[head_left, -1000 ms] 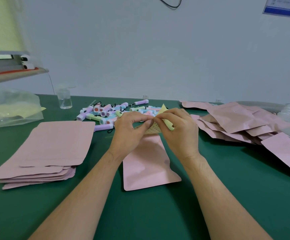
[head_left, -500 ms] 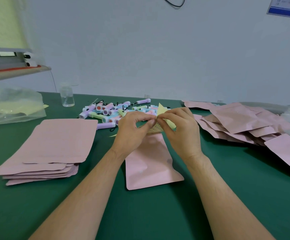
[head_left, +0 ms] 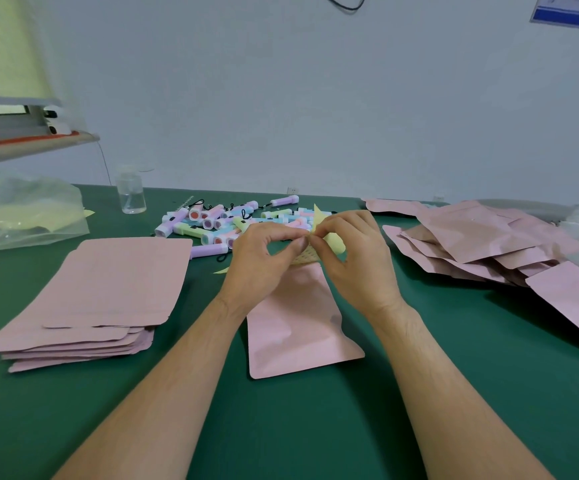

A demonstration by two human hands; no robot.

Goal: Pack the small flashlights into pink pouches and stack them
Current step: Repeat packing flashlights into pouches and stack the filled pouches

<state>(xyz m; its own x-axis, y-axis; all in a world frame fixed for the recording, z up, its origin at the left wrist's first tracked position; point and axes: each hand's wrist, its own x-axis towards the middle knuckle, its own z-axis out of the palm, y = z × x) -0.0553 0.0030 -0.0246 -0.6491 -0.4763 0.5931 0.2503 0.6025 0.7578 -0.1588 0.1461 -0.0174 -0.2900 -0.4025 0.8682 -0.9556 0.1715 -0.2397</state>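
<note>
Nearest, two bare forearms stretched in from the lower edge over the green counter (head_left: 471, 375), both meeting in the middle. Between them, flat on the counter, one pink pouch (head_left: 298, 330), closed bottom toward the person, mouth end away and under the fingers. At that mouth end, the left hand (head_left: 258, 261) with the grip closed tight, thumb and forefinger pinching a netted piece (head_left: 303, 260) of tan-yellow colour, the other fingers curled. Just opposite, fingertip against fingertip, the right hand (head_left: 355, 265), grip also narrowed to a pinch, on a plain yellow strip (head_left: 334, 242) sticking up and back behind its fingers. Perhaps netted piece and strip both joined to the pouch mouth, but too small and too covered to tell. To the left, well apart from the hands, a neat stack of flat pouches (head_left: 108, 289), same pink, edges nearly aligned. Near the far right corner of this stack, one purple flashlight (head_left: 208, 251) lying alone, and a small yellow scrap (head_left: 222, 270) just beside the left hand. To the right, a loose pile of pouches (head_left: 471, 237), overlapping at many angles, reaching to the frame edge. Farther back, behind the hands, a heap of small flashlights (head_left: 218, 221) in purple, blue, green and pink, some with black cords. More far at the left, a clear bottle (head_left: 130, 197) standing upright and a crumpled clear plastic bag (head_left: 21, 216); above the bag, a shelf (head_left: 31, 143) with a red edge. Last, the pale wall (head_left: 315, 98).
</note>
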